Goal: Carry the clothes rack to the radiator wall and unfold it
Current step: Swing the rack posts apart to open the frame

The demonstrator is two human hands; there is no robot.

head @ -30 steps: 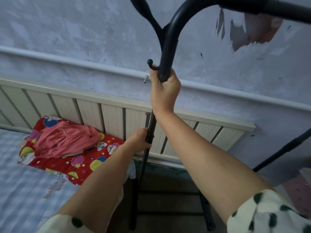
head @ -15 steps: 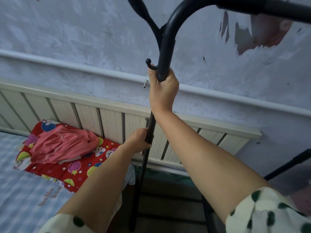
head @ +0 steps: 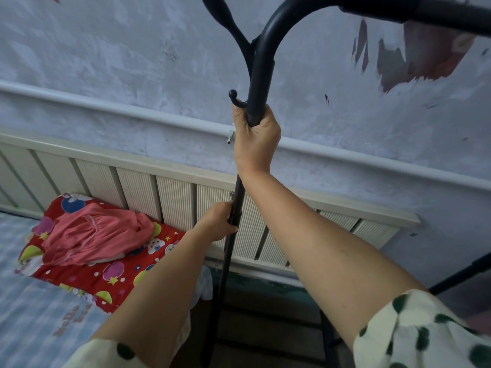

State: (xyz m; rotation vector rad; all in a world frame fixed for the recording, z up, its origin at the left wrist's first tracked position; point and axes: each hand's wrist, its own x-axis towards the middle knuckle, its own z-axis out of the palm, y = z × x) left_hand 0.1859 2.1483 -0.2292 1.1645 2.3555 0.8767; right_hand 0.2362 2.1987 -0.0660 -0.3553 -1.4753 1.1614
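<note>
The clothes rack (head: 261, 75) looks like metal tube painted black, smooth, with a soft satin shine on its curve. The wall (head: 132, 62) is rough plaster in pale paint, flaked off in patches at the upper right. The radiator (head: 175, 192) has cream panels with fine ribs, matt. The pipe (head: 106, 107) above it is smooth and painted white. The pillow (head: 106, 277) is printed red cloth; on it lies a pink garment (head: 93, 232) of soft, wrinkled cloth. The sleeve (head: 425, 333) is light cloth with dark dots.
</note>
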